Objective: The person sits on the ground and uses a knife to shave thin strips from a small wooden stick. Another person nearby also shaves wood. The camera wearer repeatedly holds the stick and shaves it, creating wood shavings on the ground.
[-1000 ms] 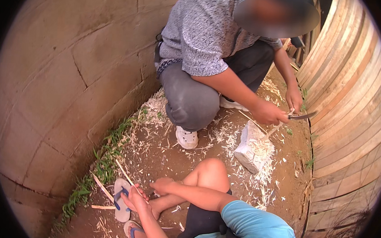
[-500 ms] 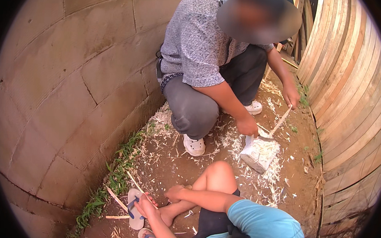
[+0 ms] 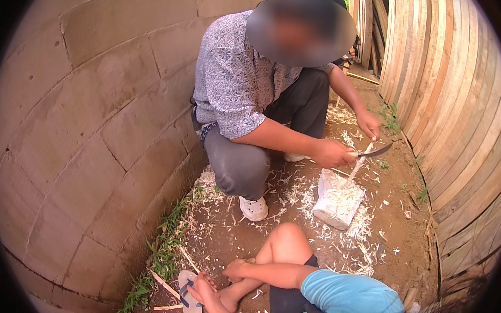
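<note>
At the lower edge, my left hand (image 3: 202, 290) is closed around the end of a thin wooden stick (image 3: 188, 259), above a grey flip-flop with blue straps (image 3: 189, 294). My right hand (image 3: 236, 270) rests curled at my crossed lower leg; whatever its fingers hold is hidden. Facing me, a squatting person in a patterned shirt (image 3: 226, 76) grips a curved-blade knife (image 3: 375, 152) in one hand. That person's other hand holds the upper end of a pale stick (image 3: 359, 167), whose lower end meets a whitish block (image 3: 336, 209) covered in shavings.
A block wall (image 3: 93, 131) rises on the left, with grass (image 3: 165, 251) along its foot. Upright wooden planks (image 3: 456, 122) line the right. Pale wood shavings (image 3: 364, 250) litter the dirt. A loose wood strip (image 3: 165, 284) lies beside the flip-flop.
The squatting person's knife has moved up and right, from the block to the upper part of the stick. My view has shifted slightly; my hands keep nearly the same pose.
</note>
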The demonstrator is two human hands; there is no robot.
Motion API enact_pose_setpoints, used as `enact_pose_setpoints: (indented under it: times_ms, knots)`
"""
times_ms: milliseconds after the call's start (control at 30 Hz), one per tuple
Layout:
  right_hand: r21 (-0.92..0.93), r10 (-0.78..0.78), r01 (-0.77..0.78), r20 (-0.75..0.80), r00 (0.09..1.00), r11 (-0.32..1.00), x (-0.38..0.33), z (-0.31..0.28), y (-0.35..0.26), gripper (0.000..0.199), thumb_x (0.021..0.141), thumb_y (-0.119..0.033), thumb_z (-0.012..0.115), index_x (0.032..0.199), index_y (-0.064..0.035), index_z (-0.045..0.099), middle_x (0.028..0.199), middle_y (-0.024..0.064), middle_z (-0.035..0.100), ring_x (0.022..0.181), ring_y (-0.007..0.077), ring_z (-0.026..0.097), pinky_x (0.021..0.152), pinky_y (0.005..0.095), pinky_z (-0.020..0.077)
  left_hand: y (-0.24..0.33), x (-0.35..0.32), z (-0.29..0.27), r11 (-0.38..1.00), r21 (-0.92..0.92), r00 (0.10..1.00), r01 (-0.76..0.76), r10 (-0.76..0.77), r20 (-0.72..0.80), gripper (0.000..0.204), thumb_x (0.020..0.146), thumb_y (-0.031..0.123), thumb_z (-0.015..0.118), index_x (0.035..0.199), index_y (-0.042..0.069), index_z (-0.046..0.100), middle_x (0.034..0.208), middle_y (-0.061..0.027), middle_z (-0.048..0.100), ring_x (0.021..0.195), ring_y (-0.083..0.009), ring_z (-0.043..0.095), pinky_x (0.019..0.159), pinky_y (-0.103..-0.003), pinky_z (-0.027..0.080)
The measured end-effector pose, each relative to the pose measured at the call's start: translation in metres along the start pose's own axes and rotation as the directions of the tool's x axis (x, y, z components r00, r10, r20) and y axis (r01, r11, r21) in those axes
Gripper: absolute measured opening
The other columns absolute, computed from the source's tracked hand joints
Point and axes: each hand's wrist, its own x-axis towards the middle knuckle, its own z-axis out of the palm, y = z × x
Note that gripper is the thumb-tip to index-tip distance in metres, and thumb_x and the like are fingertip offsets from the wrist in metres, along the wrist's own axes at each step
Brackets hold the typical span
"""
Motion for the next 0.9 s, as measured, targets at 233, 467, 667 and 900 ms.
enact_pose_setpoints:
  times_ms: [233, 467, 667, 900]
  knots:
    - [-0.013, -0.019, 0.019, -0.018, 1.0, 1.0, 0.003, 0.001, -0.001, 0.034, 0.087, -0.027, 0.062, 0.115, -0.0071, 0.064, 0.109, 0.0158, 0.068, 0.103, 0.0319, 0.065, 0.084, 0.0446, 0.0515, 0.001, -0.008, 0.004, 1.0, 0.022, 1.0, -0.001, 0.0, 0.014, 0.017, 0.092, 0.02, 0.047, 0.091, 0.007, 0.057, 0.061, -0.0012, 0.045, 0.042, -0.0109, 0.039, 0.036, -0.024, 0.028]
    - [-0.014, -0.004, 0.004, 0.012, 1.0, 1.0, 0.006, 0.007, 0.001, 0.033, 0.085, -0.023, 0.063, 0.114, -0.007, 0.065, 0.11, 0.0154, 0.068, 0.104, 0.0312, 0.066, 0.083, 0.0437, 0.0523, -0.011, -0.002, 0.004, 0.999, 0.01, 0.999, 0.041, -0.042, 0.021, 0.016, 0.091, 0.021, 0.048, 0.092, 0.007, 0.056, 0.062, -0.0009, 0.044, 0.044, -0.0118, 0.039, 0.037, -0.025, 0.029]
    - [-0.025, -0.009, 0.008, -0.02, 1.0, 1.0, 0.004, -0.003, -0.004, 0.031, 0.082, -0.016, 0.064, 0.111, -0.0057, 0.067, 0.108, 0.015, 0.069, 0.102, 0.0308, 0.067, 0.081, 0.0435, 0.0534, -0.013, 0.006, 0.0, 1.0, -0.005, 1.0, 0.009, -0.009, 0.027, 0.013, 0.089, 0.02, 0.053, 0.084, 0.008, 0.055, 0.06, -0.0015, 0.047, 0.043, -0.0122, 0.04, 0.037, -0.026, 0.03]
    - [0.003, 0.017, -0.017, -0.03, 0.999, 1.0, 0.0, -0.002, -0.006, 0.031, 0.082, -0.02, 0.067, 0.111, -0.0073, 0.069, 0.109, 0.0129, 0.069, 0.105, 0.0282, 0.066, 0.082, 0.0428, 0.054, -0.008, 0.0, 0.003, 0.996, 0.089, 1.0, 0.002, -0.004, 0.019, 0.016, 0.089, 0.02, 0.05, 0.092, 0.005, 0.055, 0.061, -0.0031, 0.046, 0.043, -0.0141, 0.041, 0.038, -0.026, 0.031]
